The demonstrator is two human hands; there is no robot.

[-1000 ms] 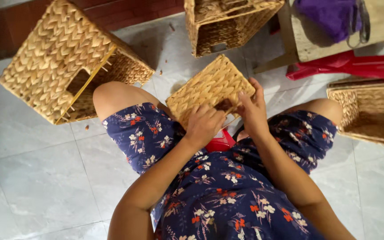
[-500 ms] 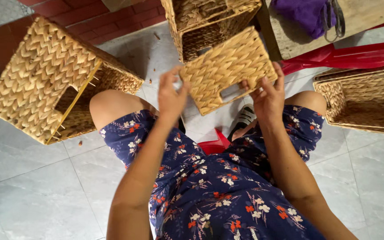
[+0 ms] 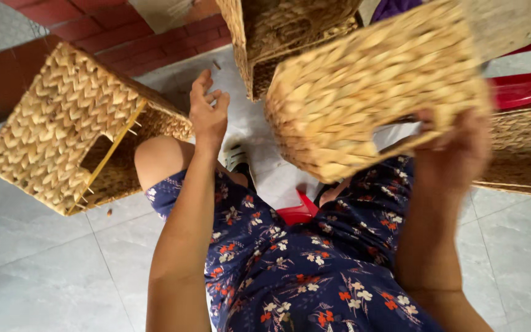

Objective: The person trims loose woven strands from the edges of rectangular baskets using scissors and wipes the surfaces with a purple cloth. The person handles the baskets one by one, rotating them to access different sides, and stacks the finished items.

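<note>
Woven basket point(image 3: 370, 92) raised, coarse plaited fibre, boxy.
My right hand point(image 3: 456, 147) grips its rim; left hand point(image 3: 207, 110) released, fingers spread.

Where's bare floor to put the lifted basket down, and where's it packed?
Free: grey tile floor below the tipped basket, beside the left arm; also tile at lower right under the side basket. Crowded: ahead, between the left hand, the upper basket and the lifted basket in the right hand.

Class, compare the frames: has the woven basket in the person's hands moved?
Yes. The woven basket has risen off the lap, now raised by the right hand, overlapping the basket behind.
</note>
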